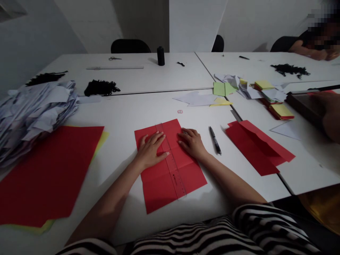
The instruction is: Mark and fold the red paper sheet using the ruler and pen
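Note:
A creased sheet of red paper (153, 184) lies opened out in front of me. A clear ruler (177, 179) runs lengthwise over it, slightly tilted. My left hand (152, 150) rests with fingers spread flat across the ruler and the paper, pressing on them. On the sheet's right half lies my right hand (193, 143), its fingers bent; a small greyish thing shows at the fingertips, too hidden to name. A black pen (215, 141) lies on the table just right of that hand. Farther right is a folded red sheet (255, 148).
Large red sheets (53, 173) over yellow ones lie at left, beside a heap of white paper scraps (39, 113). Black cord bundles (101, 88), a black thread spool (160, 56) and scissors (114, 58) lie beyond. Colored paper pads (281, 111) and another person's hand (329, 109) are at right.

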The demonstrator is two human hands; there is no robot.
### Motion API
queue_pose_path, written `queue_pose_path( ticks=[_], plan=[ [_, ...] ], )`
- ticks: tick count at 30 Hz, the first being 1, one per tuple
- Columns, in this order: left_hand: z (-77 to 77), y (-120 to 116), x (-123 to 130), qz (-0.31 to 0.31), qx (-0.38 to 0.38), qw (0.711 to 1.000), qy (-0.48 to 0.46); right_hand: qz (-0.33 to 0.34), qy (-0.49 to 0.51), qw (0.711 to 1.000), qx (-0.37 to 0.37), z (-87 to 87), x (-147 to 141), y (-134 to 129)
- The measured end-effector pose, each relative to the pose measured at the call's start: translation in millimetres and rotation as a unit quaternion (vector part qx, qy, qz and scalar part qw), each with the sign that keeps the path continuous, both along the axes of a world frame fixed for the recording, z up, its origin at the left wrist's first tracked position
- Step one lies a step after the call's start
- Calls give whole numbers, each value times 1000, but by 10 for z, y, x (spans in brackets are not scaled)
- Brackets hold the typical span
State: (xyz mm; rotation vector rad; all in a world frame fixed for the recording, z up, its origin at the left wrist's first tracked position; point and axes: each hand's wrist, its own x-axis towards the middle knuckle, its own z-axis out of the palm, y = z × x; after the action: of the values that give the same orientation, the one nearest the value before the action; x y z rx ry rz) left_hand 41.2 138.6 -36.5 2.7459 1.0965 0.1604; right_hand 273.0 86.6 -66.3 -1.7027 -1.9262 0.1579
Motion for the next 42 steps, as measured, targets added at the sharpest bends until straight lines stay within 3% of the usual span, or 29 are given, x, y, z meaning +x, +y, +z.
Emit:
queue_pose_path(
  ticks=[31,37,42],
  plan=[
    [-43,6,-55,-4,17,1000,-14,4,13,1000,2,-36,-23,1],
    [-28,4,-55,-3,6,1000,-8,-6,156,987,-39,138,-62,-76],
    [-24,3,-58,-3,-1,1000,-14,-10,337,932,-135,314,-12,-75]
  ],
)
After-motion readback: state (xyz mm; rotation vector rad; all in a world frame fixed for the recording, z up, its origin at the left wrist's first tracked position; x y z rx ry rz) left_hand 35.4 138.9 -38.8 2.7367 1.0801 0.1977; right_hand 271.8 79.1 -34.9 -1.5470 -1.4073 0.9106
